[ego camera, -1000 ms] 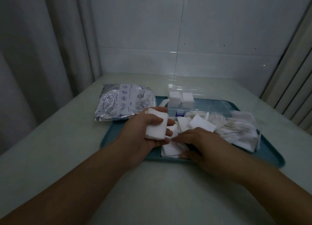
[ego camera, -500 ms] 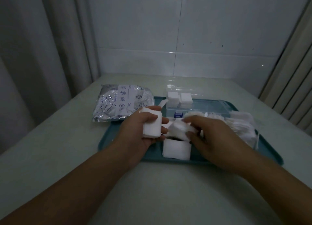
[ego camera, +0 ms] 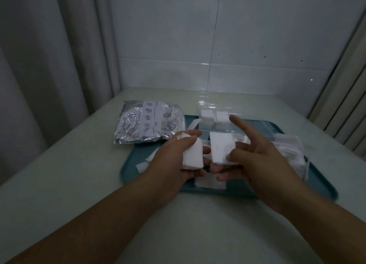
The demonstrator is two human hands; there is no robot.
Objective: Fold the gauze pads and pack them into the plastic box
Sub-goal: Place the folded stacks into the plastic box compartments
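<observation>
**Gauze in both hands above the teal tray**

A pale table (ego camera: 59,184) runs up to a white tiled wall, with grey curtains hanging on either side, and the light in here is dim. On the table sits a teal tray (ego camera: 130,170). Just off its far left corner lies a silvery foil pouch (ego camera: 148,123) printed with dark line drawings, its near edge overlapping the tray rim.

At the far side of the tray stands the clear plastic box (ego camera: 206,125), open at the top, with two stacks of folded gauze (ego camera: 214,117) already sitting side by side inside it. To the right, a loose heap of white gauze in crinkled clear wrapping (ego camera: 289,152) fills that end of the tray.

The person's left hand (ego camera: 178,160) is held over the tray, fingers and thumb curled round a thick folded wad of gauze pads (ego camera: 193,156). Right beside it, the right hand (ego camera: 255,158) pinches a single flat gauze pad (ego camera: 221,148) by its lower right edge between thumb and the lower fingers; the index finger sticks out straight toward the box. The pad stands nearly upright, close to the wad.

Under the hands another unfolded pad (ego camera: 210,182) lies flat on the tray near its front rim, and some white scraps (ego camera: 146,162) rest on the tray's left side.
</observation>
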